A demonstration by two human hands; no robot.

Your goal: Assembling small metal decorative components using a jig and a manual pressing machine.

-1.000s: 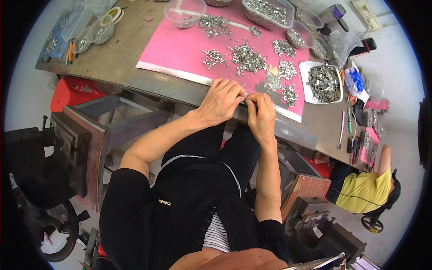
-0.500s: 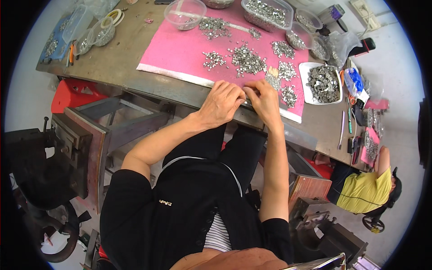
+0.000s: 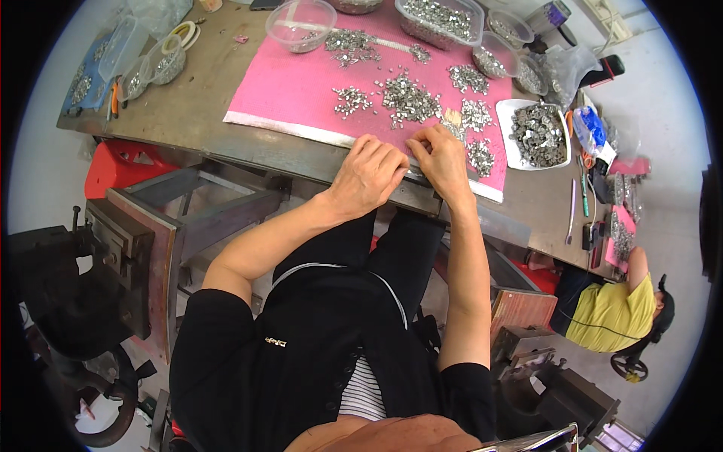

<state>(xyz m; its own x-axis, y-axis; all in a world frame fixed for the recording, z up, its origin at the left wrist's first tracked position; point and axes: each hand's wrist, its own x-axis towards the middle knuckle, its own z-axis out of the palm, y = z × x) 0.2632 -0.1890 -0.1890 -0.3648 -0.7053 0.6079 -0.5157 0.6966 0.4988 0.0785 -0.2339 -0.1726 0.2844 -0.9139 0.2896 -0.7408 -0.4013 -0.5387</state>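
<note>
My left hand point(image 3: 367, 175) is at the front edge of the bench with its fingers curled in and the thumb side facing right. Just beside it, my right hand point(image 3: 444, 166) has its thumb and fingers bent together, pointing left. Whatever either hand pinches is too small or hidden to make out. Beyond the hands lies a pink mat point(image 3: 282, 90) with a white front border. On it are a large heap of small silvery metal pieces point(image 3: 409, 99) and a smaller heap point(image 3: 352, 101). Further small piles point(image 3: 480, 157) lie past my right hand.
A white square dish point(image 3: 506, 135) of metal pieces stands at the right. Clear plastic tubs point(image 3: 300, 26) line the back. Orange-handled pliers point(image 3: 114, 102) lie at the left, near a red stool point(image 3: 120, 169) below. At the far right sits another person in a yellow shirt point(image 3: 614, 313).
My right fingertips have drawn slightly away from my left hand. A small pale piece seen between the hands before is no longer visible. The whole view has shifted a little.
</note>
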